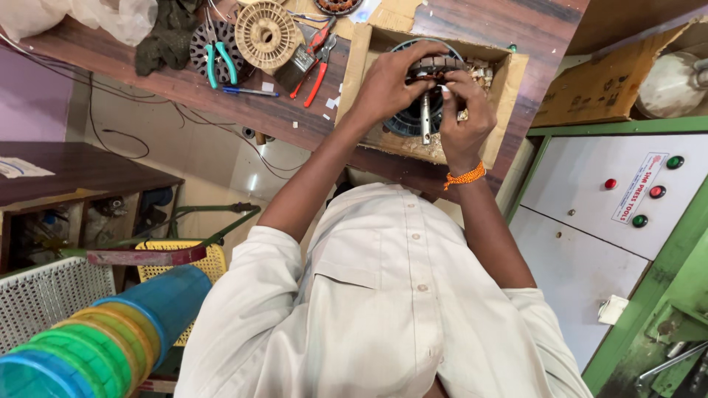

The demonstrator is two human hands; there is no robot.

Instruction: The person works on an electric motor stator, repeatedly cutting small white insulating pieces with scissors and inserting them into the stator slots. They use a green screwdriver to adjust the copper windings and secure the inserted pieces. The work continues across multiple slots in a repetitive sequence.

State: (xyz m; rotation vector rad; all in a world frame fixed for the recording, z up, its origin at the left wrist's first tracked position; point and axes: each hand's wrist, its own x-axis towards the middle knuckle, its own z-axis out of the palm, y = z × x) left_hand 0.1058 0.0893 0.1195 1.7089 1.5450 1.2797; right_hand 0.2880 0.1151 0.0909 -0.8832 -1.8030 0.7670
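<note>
Both hands work over a round motor stator that lies in an open cardboard box on the wooden table. The left hand curls over the upper rim of the stator, with its fingers pressed on the windings. The right hand, with an orange thread on its wrist, seems to pinch something small near the metal shaft; the view is poor there. Red pliers lie just beside the box.

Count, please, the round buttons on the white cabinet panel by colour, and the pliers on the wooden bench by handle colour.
Red buttons: 2
Green buttons: 2
Pliers with teal handles: 1
Pliers with red handles: 1
Total: 6
</note>
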